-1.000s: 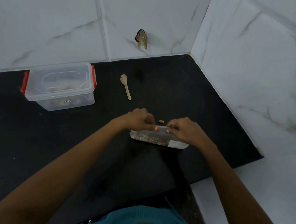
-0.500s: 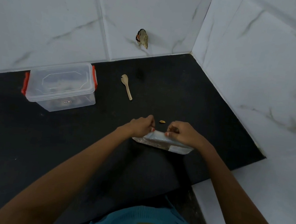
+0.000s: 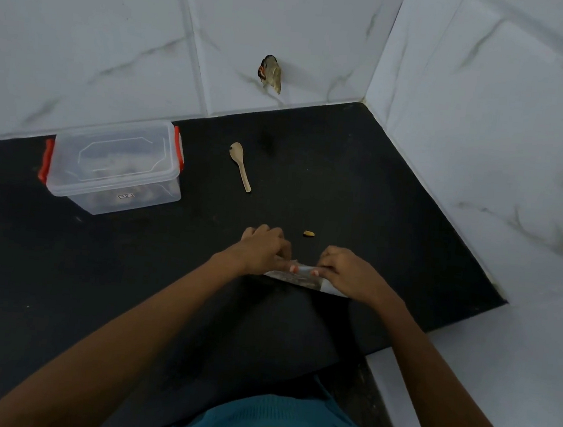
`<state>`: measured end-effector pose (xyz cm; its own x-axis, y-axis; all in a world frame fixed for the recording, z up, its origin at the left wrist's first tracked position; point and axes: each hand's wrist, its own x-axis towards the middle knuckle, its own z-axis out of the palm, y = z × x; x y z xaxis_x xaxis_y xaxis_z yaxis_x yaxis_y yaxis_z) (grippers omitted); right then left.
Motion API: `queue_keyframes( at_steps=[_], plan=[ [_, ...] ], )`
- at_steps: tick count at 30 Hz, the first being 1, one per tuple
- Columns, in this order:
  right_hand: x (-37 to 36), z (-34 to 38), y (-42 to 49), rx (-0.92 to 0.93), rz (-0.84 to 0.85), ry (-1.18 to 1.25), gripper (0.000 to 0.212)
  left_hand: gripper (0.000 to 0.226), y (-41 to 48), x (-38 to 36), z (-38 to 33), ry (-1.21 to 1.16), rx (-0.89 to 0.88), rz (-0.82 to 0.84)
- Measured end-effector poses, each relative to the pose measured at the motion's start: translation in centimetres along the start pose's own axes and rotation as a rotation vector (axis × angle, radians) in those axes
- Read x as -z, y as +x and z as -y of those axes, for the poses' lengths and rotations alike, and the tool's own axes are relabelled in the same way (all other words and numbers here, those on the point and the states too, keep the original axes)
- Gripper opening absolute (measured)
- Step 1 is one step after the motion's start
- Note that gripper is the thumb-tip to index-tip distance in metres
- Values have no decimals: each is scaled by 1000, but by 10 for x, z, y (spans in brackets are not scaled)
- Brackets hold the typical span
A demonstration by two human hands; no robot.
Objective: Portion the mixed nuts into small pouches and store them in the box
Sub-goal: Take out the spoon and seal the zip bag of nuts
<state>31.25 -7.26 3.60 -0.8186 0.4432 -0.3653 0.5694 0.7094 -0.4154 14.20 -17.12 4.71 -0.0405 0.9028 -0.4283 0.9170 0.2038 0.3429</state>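
1. Black counter (image 3: 93, 298): fills the left and centre of the frame, with tiled walls behind it and to the right. The work sits near its front right corner. My read is that the flat surface supports the pouch while it gets closed.
2. Box (image 3: 114, 166): upper left, against the back wall, well apart from the hands. The lid looks on, with a red clip at each end. I see pale and brown contents but can't count pouches. It'll need opening before this one goes in.
3. Left hand (image 3: 264, 249): centre frame, fingers curled, pinching the left end of the pouch's top edge.
4. Right hand (image 3: 346, 271): just right of it, curled the same way, pinching the right end of that edge. A two-handed pinch reads to me as pressing the seal.
5. Pouch (image 3: 303, 279): lies on the counter between and under the hands. It's clear, with dark contents showing through.
6. Spoon (image 3: 241, 166): wooden, above centre, lying free with its bowl toward the wall. It's parked, so I judge scooping for this pouch is done.
7. Loose nut (image 3: 308, 233): on the counter just beyond the hands, touching neither. Likely a stray.
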Motion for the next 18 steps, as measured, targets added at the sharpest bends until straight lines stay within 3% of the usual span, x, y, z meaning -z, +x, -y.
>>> queue_keyframes(
  at_steps=[10,18],
  plan=[
    [-10,-6,6,-134,-92,194,19,31,13,-15,-7,273,-104,-222],
    [-12,-9,13,-152,-86,152,23,40,23,-22,0,215,-34,-223]
  ],
)
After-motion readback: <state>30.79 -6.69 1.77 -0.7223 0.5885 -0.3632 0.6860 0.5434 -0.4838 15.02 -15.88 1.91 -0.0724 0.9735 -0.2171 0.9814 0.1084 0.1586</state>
